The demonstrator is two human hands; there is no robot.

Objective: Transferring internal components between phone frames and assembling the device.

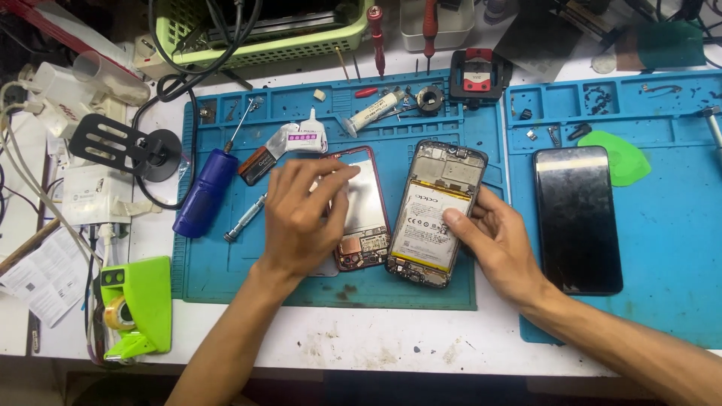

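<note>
Left grip: left hand [304, 214] lies with spread fingers flat on the red-rimmed phone back cover [365, 210], pressing rather than clenching; nothing is enclosed.
Right grip: right hand [496, 240] pinches the right edge of the opened phone [436, 214], thumb on the battery label, fingers under the frame.
Where they lie: both sit mid-frame on the blue repair mat [226, 271], side by side, almost touching.
Handling: the opened phone looks light and stiff but fragile, its boards and flex exposed; best taken by the metal side rails, not the soft battery pouch. The cover is thin, probably bendy plastic, glossy and slippery.
Lower left: bright green tape dispenser [139, 304], hard moulded plastic, on the white surface [361, 342].
Left of the hands: blue cylindrical tool [203, 192]; slim metal screwdriver [246, 218].
Right of frame: dark glass screen [577, 218] on a second blue mat, green pick [628, 162] beside it.
Upper frame: adhesive tube [374, 111], green basket [263, 37].
</note>
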